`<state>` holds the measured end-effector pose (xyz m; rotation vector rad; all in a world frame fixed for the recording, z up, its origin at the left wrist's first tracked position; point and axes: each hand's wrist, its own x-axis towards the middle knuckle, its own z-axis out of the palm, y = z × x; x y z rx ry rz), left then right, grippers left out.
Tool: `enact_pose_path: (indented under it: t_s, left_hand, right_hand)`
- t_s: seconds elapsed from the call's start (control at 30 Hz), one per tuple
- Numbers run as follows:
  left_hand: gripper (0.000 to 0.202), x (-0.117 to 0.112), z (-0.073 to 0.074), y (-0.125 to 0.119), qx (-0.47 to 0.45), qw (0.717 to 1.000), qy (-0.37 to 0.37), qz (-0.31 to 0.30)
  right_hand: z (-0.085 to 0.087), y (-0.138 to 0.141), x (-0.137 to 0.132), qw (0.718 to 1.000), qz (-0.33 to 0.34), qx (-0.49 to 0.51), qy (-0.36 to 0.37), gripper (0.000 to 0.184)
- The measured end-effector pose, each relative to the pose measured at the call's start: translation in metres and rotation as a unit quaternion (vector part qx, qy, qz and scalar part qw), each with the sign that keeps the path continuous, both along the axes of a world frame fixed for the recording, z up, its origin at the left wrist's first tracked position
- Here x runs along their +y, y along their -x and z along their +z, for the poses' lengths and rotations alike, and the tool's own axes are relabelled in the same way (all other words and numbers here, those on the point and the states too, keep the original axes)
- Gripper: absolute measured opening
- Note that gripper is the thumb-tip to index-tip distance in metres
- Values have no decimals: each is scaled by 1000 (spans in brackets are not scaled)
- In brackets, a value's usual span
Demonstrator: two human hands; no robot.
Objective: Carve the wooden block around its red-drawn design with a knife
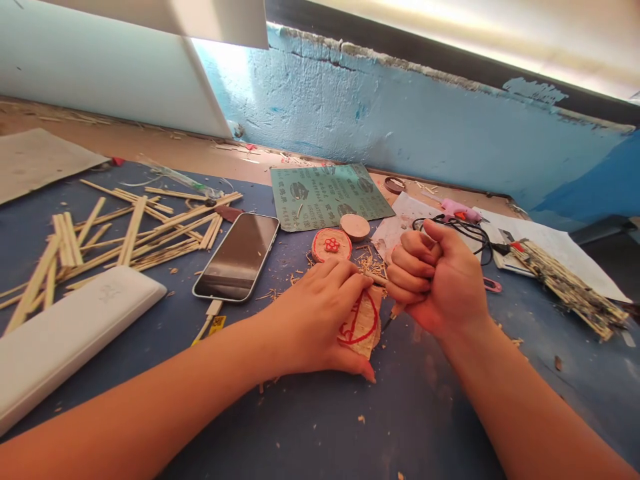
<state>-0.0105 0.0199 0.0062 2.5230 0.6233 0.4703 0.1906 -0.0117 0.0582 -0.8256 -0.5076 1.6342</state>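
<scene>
My left hand (325,313) presses on a flat piece of wood (367,327) with red curved lines drawn on it, thumb at the near edge and fingers across the far side. Just right of it, my right hand (430,277) is closed in a fist around a thin carving tool (396,311); a wood-coloured part and a dark, narrow tip stick out below, and most of it is hidden. A small wooden rod end shows between the two hands. Beyond my left fingers lie a round wooden disc (325,245) with a red rim and flower, and a plain disc (355,227).
Wood shavings lie around the discs. Green sandpaper (330,197) is behind them. On the left are a phone (237,257), a white power bank (75,340) and wooden sticks (133,230). A pink glue gun (457,209), black cable and stick bundle (575,287) lie right.
</scene>
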Motion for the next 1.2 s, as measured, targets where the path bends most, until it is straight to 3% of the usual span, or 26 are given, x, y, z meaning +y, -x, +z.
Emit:
enact_pose_path:
  t_s: [0.2,0.3,0.5,0.57,0.67,0.8,0.97,1.1,1.2]
  left_hand:
    - [101,-3,-1,0,4,999,-14,48]
    - [102,-5,0,2,27,998,-17,55]
    - [105,-4,6,5,70,996,-17,49]
    - [105,-2,7,5,78,995,-13,53]
    - [101,0,9,4,86,994,-17,60]
    - [98,1,12,6,99,992,-22,73]
    - [96,2,14,6,109,991,-13,79]
    - [95,3,15,5,107,990,-8,91]
    - [94,3,14,5,107,990,-5,94]
  right_hand:
    - [-5,9,-1,995,-32,-74,-59,48]
    - [-11,9,2,977,-49,-183,-98,46]
    - [-24,-10,7,908,-118,-369,-158,32]
    - [-20,-20,4,850,-135,-474,-184,34]
    - [-6,-34,-4,755,-34,-621,-207,30]
    - [15,-49,-13,728,115,-649,-190,28]
    - [26,-57,-16,627,159,-723,-244,29]
    - [26,-59,-18,619,198,-744,-155,50]
    - [27,-60,-22,600,241,-755,-110,54]
